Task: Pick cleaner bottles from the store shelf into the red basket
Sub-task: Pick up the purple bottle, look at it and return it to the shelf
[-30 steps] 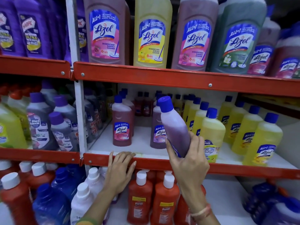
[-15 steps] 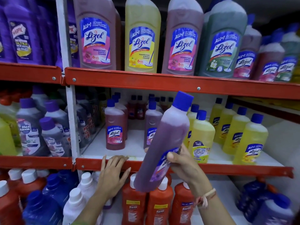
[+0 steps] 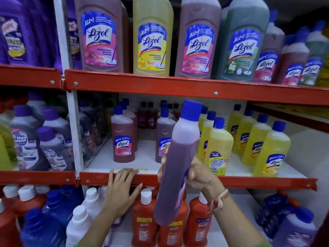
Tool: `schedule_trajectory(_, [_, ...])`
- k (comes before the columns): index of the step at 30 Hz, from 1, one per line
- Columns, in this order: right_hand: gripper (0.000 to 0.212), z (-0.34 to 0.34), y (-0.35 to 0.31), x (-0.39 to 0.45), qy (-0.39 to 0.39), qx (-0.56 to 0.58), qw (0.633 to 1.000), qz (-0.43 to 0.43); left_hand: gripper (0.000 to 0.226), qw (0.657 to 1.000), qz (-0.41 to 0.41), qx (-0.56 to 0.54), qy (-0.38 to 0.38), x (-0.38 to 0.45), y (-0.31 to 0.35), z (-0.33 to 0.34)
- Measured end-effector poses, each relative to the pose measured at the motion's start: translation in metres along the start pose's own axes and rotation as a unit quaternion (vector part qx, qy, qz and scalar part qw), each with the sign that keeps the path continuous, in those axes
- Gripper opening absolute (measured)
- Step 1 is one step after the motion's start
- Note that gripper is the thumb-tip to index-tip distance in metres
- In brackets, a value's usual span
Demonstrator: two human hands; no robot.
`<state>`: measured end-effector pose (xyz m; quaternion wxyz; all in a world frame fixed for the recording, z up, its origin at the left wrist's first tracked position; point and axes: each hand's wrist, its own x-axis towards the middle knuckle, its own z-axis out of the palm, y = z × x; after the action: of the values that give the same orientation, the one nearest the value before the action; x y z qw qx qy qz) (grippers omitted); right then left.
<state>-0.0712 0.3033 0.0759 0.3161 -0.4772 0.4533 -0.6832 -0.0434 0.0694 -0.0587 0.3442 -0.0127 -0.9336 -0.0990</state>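
Note:
My right hand [image 3: 199, 173] grips a purple cleaner bottle [image 3: 178, 166] with a blue cap, held nearly upright in front of the middle shelf, clear of the shelf board. My left hand [image 3: 121, 191] rests flat with spread fingers on the red front rail of the middle shelf [image 3: 249, 183]. On that shelf stand a pink Lizol bottle [image 3: 122, 139], another purple Lizol bottle [image 3: 163, 139] partly hidden behind the held one, and several yellow bottles [image 3: 270, 150]. The red basket is not in view.
Large Lizol bottles [image 3: 153, 38] line the top shelf above a red rail [image 3: 160, 84]. Grey-purple Max Kleen bottles [image 3: 26, 139] fill the left bay. Orange Bactin bottles [image 3: 144, 220], white bottles [image 3: 78, 225] and blue bottles [image 3: 41, 227] crowd the bottom shelf.
My right hand has drawn the purple bottle off the shelf toward me and stood it from a leftward lean to nearly upright. My left hand stays on the rail.

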Motion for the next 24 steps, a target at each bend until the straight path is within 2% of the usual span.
schedule_trajectory(3, [0.091, -0.007, -0.002, 0.003, 0.073, -0.024, 0.997, 0.012, 0.048, 1.000, 0.001, 0.001, 0.000, 0.000, 0.001, 0.000])
schedule_trajectory(4, [0.092, -0.007, -0.002, 0.005, 0.095, -0.039, 0.995, 0.008, 0.047, 1.000, 0.002, -0.001, -0.001, -0.001, 0.001, -0.001])
schedule_trajectory(8, [0.054, -0.008, -0.002, 0.013, 0.165, -0.091, 0.982, -0.035, 0.047, 1.000, 0.006, -0.005, -0.005, -0.002, 0.000, -0.002])
schedule_trajectory(11, [0.047, -0.012, 0.003, 0.021, 0.240, -0.122, 0.962, -0.040, 0.044, 1.000, 0.004, -0.008, 0.000, -0.001, 0.001, -0.002])
schedule_trajectory(17, [0.049, -0.034, 0.016, 0.034, 0.344, -0.123, 0.930, -0.041, 0.042, 1.000, 0.004, -0.012, 0.008, -0.001, 0.001, -0.001])
schedule_trajectory(24, [0.057, -0.057, 0.027, 0.036, 0.386, -0.117, 0.915, -0.010, 0.042, 1.000, 0.004, -0.016, 0.012, 0.000, 0.001, 0.000])
